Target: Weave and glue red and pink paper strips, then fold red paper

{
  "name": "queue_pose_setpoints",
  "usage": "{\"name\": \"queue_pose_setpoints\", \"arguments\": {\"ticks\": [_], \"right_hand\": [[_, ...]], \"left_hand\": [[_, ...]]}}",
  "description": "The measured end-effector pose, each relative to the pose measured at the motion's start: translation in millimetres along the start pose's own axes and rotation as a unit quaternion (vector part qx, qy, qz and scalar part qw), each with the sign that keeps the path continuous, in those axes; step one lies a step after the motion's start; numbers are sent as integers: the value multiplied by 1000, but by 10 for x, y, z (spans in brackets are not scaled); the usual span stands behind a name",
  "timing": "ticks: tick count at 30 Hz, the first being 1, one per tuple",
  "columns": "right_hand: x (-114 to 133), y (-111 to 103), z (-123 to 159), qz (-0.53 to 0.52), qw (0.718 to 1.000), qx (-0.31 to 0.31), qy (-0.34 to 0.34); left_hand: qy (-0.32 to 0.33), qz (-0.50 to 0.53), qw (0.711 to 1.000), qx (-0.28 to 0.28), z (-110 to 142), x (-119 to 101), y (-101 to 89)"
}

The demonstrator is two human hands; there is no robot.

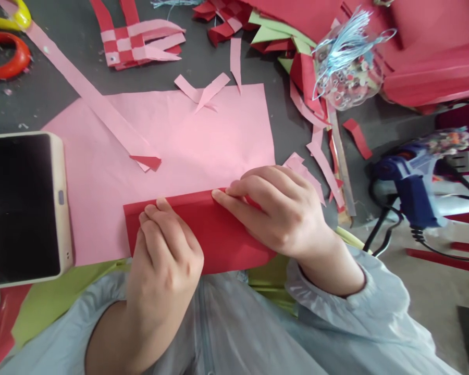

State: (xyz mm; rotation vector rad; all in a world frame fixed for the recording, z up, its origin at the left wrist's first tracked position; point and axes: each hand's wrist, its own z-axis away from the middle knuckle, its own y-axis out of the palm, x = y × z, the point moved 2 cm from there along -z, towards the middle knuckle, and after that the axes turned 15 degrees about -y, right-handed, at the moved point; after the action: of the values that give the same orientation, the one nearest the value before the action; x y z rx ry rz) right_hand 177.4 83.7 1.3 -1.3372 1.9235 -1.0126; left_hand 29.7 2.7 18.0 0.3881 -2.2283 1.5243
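Observation:
A sheet of red paper (222, 234) lies at the table's near edge, over a larger pink sheet (203, 140). Along its far side runs a narrow folded edge. My left hand (166, 260) has its bent fingers pressed together on that fold near the left end. Toward the right end, my right hand (281, 208) pinches the same folded edge between thumb and fingers. Beyond the hands, a long pink strip (89, 94) with a small red tip (148, 161) rests across the pink sheet.
A phone (21, 208) lies at left, below scissors with yellow and red handles (8, 57). A woven paper fish (136, 44) sits at the back. At right are a tub of googly eyes (352, 78), a ruler (342, 161), paper scraps (324, 166) and a blue glue gun (418, 192).

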Motion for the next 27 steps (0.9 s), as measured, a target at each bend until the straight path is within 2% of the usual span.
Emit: {"name": "queue_pose_setpoints", "arguments": {"ticks": [6, 12, 15, 21, 27], "right_hand": [[16, 8, 12, 13, 1000, -4, 0], [20, 4, -37, -17, 999, 12, 36], [84, 31, -78, -33, 999, 17, 23], [185, 75, -145, -59, 998, 14, 12], [61, -31, -62, -27, 999, -4, -21]], "left_hand": [[-8, 28, 1000, 2, -28, 52, 23], [-48, 116, 992, 11, -3, 135, 58], [-41, 161, 986, 19, 54, 98, 55], [-34, 187, 981, -36, 149, -3, 55], [-15, 158, 986, -54, 96, 25, 71]]}}
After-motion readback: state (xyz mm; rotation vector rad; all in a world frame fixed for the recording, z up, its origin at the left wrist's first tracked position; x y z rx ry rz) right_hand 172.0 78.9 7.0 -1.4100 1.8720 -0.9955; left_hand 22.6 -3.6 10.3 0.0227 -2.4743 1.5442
